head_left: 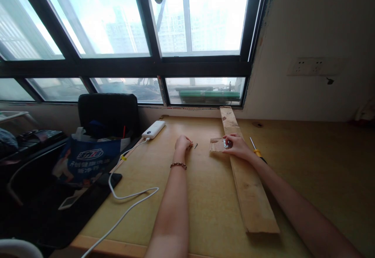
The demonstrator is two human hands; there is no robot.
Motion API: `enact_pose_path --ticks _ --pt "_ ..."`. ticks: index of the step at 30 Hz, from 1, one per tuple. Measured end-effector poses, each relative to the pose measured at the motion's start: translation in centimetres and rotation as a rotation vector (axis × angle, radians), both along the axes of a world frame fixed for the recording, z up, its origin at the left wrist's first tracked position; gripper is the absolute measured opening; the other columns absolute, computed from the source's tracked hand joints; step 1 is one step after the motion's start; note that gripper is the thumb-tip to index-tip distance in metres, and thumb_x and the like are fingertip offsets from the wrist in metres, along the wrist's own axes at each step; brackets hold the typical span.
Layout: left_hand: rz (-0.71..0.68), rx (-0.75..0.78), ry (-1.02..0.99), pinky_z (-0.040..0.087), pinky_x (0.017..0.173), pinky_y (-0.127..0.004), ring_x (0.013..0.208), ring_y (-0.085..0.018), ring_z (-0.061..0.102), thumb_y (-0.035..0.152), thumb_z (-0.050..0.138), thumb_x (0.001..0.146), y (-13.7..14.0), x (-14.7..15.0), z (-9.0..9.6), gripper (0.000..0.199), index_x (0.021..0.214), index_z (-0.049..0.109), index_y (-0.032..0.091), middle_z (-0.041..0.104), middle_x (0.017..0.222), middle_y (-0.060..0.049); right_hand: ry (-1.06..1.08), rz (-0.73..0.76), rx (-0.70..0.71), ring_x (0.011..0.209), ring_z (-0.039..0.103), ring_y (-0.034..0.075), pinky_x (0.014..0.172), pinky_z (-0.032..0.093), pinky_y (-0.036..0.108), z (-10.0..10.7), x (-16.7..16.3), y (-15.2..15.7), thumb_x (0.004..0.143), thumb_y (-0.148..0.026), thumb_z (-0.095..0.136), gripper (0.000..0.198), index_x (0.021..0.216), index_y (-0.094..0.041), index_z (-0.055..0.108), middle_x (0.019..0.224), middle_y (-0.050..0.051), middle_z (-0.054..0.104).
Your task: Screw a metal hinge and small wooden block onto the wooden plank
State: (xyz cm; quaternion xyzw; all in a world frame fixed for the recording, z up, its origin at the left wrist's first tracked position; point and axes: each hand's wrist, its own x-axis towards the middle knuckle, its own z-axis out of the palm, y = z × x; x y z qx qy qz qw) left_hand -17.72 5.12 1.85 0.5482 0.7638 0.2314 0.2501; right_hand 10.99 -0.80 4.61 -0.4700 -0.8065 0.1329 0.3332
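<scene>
My left hand rests low over the table with its fingers pinched together. What sits between those fingertips is too small to make out. Just right of them lies a small screw. My right hand grips a small silvery metal plate with holes, against a short wood piece. That short piece meets the left edge of a long wooden board, and my right hand reaches across the board. A screwdriver with a yellow and black handle lies right of the board, partly behind my right forearm.
On the wooden table, a white power bank stands near the left edge, its white cable looping toward the front. A black chair holding a blue bag is at the left. Behind are a window and a wall socket.
</scene>
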Motion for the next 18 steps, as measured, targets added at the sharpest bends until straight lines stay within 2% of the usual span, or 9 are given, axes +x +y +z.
enact_pose_path --ticks 5,9,13,15,18 --pt "-0.032 -0.079 0.053 0.043 0.054 -0.022 0.063 -0.015 0.061 0.025 0.072 0.057 0.2 0.4 -0.1 0.016 0.070 0.066 0.017 0.067 0.068 -0.005 0.003 -0.007 -0.006 0.099 0.051 0.023 0.081 0.042 0.034 0.1 0.0 -0.1 0.050 -0.038 0.076 0.043 0.086 -0.020 0.063 0.099 0.006 0.061" --pt "-0.009 0.025 0.033 0.045 0.059 -0.024 0.069 -0.017 0.062 0.023 0.073 0.057 0.4 0.4 -0.2 0.020 0.074 0.065 0.015 0.067 0.074 -0.007 -0.003 0.001 -0.019 0.101 0.049 0.024 0.083 0.042 0.035 0.4 0.0 -0.3 0.051 -0.039 0.075 0.037 0.080 -0.021 0.062 0.098 0.006 0.061" --pt "-0.049 0.205 -0.134 0.046 0.061 -0.023 0.071 -0.016 0.062 0.025 0.072 0.061 0.4 1.4 1.0 0.023 0.079 0.064 0.013 0.067 0.081 -0.009 -0.023 0.011 -0.028 0.102 0.048 0.024 0.083 0.042 0.035 0.5 0.0 -0.3 0.052 -0.042 0.074 0.036 0.077 -0.021 0.059 0.098 0.006 0.061" --pt "-0.096 0.210 -0.245 0.046 0.058 -0.022 0.068 -0.015 0.062 0.028 0.068 0.066 0.2 2.5 1.9 0.024 0.083 0.063 0.012 0.067 0.082 -0.009 -0.025 0.014 -0.024 0.101 0.048 0.023 0.082 0.042 0.034 0.5 0.0 -0.3 0.053 -0.043 0.074 0.037 0.078 -0.020 0.059 0.098 0.006 0.060" --pt "-0.188 0.132 -0.377 0.045 0.055 -0.022 0.068 -0.015 0.062 0.034 0.065 0.069 -0.2 4.7 2.7 0.034 0.091 0.061 0.009 0.066 0.085 -0.012 -0.015 0.017 -0.021 0.100 0.048 0.023 0.082 0.043 0.034 0.6 0.0 -0.4 0.053 -0.043 0.074 0.038 0.079 -0.020 0.059 0.098 0.006 0.060"
